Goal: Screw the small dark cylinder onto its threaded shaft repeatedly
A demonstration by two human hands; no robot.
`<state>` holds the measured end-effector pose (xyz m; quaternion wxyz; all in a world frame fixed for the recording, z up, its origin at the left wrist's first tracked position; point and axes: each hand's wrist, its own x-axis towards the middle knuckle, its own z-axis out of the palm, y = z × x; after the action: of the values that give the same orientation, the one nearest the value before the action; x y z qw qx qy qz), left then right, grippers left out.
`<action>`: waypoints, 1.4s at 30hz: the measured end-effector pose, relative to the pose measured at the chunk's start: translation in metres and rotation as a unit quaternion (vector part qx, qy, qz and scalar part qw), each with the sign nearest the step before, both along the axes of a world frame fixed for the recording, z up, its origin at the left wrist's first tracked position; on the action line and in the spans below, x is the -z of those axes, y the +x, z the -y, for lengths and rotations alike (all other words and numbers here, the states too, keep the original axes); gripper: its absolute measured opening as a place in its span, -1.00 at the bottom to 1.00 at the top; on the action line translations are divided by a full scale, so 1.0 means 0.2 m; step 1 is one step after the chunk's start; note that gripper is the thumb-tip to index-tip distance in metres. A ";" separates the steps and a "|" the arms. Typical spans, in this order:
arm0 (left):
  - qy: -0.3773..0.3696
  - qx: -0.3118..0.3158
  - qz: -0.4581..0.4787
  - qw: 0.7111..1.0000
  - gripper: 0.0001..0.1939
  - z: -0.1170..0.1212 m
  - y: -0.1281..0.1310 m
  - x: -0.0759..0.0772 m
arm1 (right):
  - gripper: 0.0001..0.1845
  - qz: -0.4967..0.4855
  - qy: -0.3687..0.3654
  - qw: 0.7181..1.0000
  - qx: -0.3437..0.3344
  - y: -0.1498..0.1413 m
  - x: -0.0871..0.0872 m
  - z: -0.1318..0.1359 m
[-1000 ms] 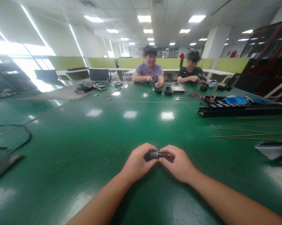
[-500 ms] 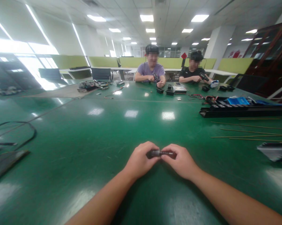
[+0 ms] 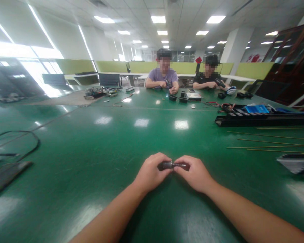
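Low over the green table (image 3: 101, 148), a small dark part with a grey cylindrical end (image 3: 168, 165) and a thin shaft lies level between my hands. Around its thicker end curl the thumb and fingers of my left hand (image 3: 152, 170). My right hand (image 3: 193, 173) pinches the thin shaft (image 3: 182, 165) from the other side, fingertips close to the left ones. Both hands are closed on the part. Its exact kind cannot be made out, and the fingers cover some of it.
Thin brass-coloured rods (image 3: 265, 140) and a black channel (image 3: 243, 121) holding a blue packet (image 3: 256, 108) lie to the right. A dark flat object (image 3: 9, 175) and a cable (image 3: 35, 143) are on the left. Two people sit across, handling black tools near black boxes (image 3: 183, 98).
The view has shifted slightly, so the whole scene sits a little further right. Both hands keep their hold, and the part looks turned slightly between the fingers.
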<state>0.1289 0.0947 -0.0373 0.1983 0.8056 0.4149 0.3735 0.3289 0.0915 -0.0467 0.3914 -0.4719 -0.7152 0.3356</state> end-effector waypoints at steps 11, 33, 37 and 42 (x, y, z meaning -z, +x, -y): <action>-0.003 0.000 0.003 1.000 -0.83 0.01 0.00 -0.01 | -0.87 0.005 -0.003 1.000 0.002 0.01 0.00 0.00; 0.032 0.004 0.023 0.999 -0.80 -0.02 -0.01 0.01 | -0.86 -0.019 -0.027 0.999 0.015 0.01 0.00 0.00; 0.037 0.004 0.034 0.999 -0.79 -0.02 -0.02 0.01 | -0.85 -0.014 -0.022 0.999 0.021 0.01 -0.01 0.00; 0.035 0.001 0.035 0.999 -0.79 -0.02 -0.02 0.01 | -0.85 -0.019 -0.021 0.999 0.024 0.02 -0.01 0.00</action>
<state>0.1253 0.0981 -0.0392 0.1844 0.7989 0.3937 0.4156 0.3323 0.0921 -0.0451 0.4028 -0.4909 -0.6887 0.3499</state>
